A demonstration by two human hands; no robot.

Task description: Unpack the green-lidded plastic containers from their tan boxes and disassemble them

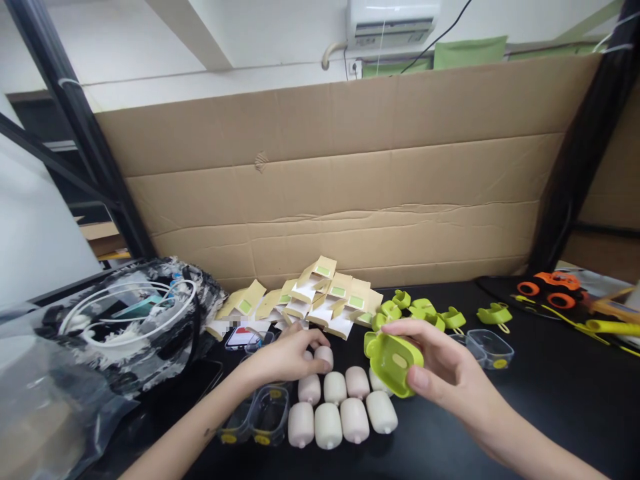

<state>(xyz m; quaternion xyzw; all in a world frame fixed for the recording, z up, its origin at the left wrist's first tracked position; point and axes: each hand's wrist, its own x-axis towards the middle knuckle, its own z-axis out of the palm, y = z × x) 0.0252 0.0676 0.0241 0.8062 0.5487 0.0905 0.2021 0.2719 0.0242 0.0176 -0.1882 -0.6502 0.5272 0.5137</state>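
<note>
My right hand [445, 370] holds up a green silicone case [395, 363], hollow side facing me, its thumb on the near edge and fingers behind. My left hand [287, 357] is closed around a small pale pink barrel-shaped piece [324, 359] at the back of a group. In front of it, several similar pieces stand in rows, some pink [355, 420] and some cream [328, 425], each with a small nub at the bottom. Part of another piece beside the left fingers is hidden by that hand.
Behind lie stacked small cardboard packages [320, 293] and several green cases [423, 310]. Clear plastic containers stand left [270, 413] and right [490, 348]. A patterned bag with white cable [150, 320] sits left, an orange toy car [555, 290] right. A cardboard wall [340, 180] rises behind.
</note>
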